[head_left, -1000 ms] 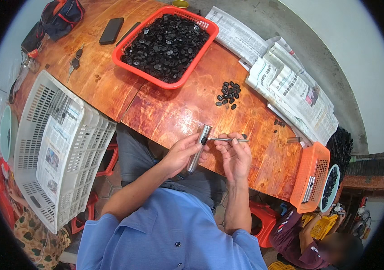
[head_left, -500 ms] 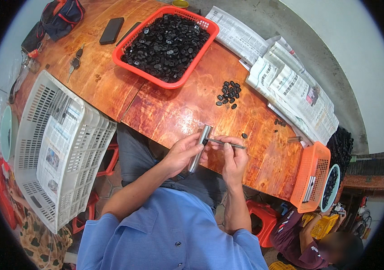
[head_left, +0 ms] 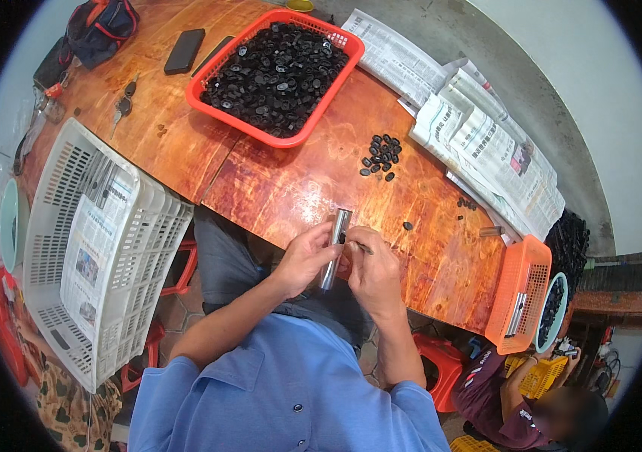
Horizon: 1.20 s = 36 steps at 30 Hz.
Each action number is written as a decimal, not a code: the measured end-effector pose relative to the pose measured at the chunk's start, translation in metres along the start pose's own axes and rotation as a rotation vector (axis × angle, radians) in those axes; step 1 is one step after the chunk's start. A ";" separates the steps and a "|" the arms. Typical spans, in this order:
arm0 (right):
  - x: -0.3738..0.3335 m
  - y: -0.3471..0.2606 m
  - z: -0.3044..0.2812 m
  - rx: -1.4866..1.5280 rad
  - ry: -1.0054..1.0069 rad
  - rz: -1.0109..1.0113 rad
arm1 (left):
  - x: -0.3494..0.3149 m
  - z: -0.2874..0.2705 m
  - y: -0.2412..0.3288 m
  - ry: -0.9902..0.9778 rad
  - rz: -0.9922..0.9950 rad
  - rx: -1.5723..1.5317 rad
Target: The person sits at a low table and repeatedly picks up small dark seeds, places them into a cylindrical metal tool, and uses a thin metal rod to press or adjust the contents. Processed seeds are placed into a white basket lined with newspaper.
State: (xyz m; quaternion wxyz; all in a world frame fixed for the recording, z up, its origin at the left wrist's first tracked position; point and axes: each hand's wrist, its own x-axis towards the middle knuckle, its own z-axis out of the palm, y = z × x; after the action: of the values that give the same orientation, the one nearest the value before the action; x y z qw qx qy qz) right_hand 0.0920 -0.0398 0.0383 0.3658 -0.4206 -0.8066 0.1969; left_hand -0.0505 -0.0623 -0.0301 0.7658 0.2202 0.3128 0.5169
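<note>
My left hand [head_left: 300, 258] is closed around a shiny metal tube [head_left: 330, 270], holding it upright at a slight tilt over the table's front edge. A dark spot shows on the tube's upper right side. Close against that side is my right hand [head_left: 377, 273], its fingers curled round a thin dark rod [head_left: 366, 249]. Most of the rod is hidden by the fingers, and I cannot tell whether its tip touches the tube. One small black oval piece [head_left: 408, 226] lies on the table just beyond my right hand.
A red basket [head_left: 197, 102] heaped with black pieces stands on the wooden table [head_left: 260, 188]. Several loose pieces [head_left: 381, 157] lie nearby. Newspapers [head_left: 486, 143] lie at right, above an orange basket [head_left: 520, 279]. A white crate [head_left: 121, 271] stands at left; a co-worker [head_left: 501, 392] sits lower right.
My right hand has drawn closer to the tube and curled further round the rod, which stuck out to the right before. My left hand still holds the tube.
</note>
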 end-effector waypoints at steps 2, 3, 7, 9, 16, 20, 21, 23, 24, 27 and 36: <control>0.002 -0.003 0.002 -0.037 -0.036 0.005 | 0.000 0.001 -0.001 0.009 0.020 0.005; 0.002 -0.004 0.003 -0.056 -0.054 0.008 | 0.000 0.000 -0.002 0.017 0.023 0.006; 0.009 -0.007 0.006 -0.134 -0.124 -0.028 | 0.002 -0.004 -0.010 0.060 0.034 0.044; 0.011 -0.013 0.006 -0.198 -0.157 0.004 | 0.003 -0.005 -0.011 0.076 0.041 0.068; 0.012 -0.005 0.007 -0.087 -0.114 0.073 | 0.000 -0.001 0.002 0.022 -0.035 -0.020; -0.003 0.004 -0.014 0.315 0.137 0.382 | 0.001 -0.009 0.007 -0.024 -0.139 -0.058; -0.008 0.008 -0.016 0.437 0.225 0.459 | 0.001 -0.011 0.006 -0.011 -0.132 -0.068; -0.020 0.019 -0.018 0.554 0.307 0.483 | 0.003 -0.012 0.002 0.006 -0.126 -0.087; -0.026 0.024 -0.019 0.612 0.348 0.496 | 0.003 -0.013 0.000 0.012 -0.123 -0.101; -0.041 0.030 -0.021 0.535 0.268 0.513 | 0.003 -0.012 0.003 0.025 -0.119 -0.105; -0.036 0.013 -0.005 0.688 0.227 0.444 | 0.003 -0.011 0.003 -0.013 -0.115 -0.080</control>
State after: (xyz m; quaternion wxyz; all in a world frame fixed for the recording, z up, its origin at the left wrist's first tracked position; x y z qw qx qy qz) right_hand 0.1159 -0.0624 0.0182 0.5200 -0.4565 -0.5385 0.4809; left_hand -0.0597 -0.0585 -0.0366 0.8045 0.1745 0.2989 0.4827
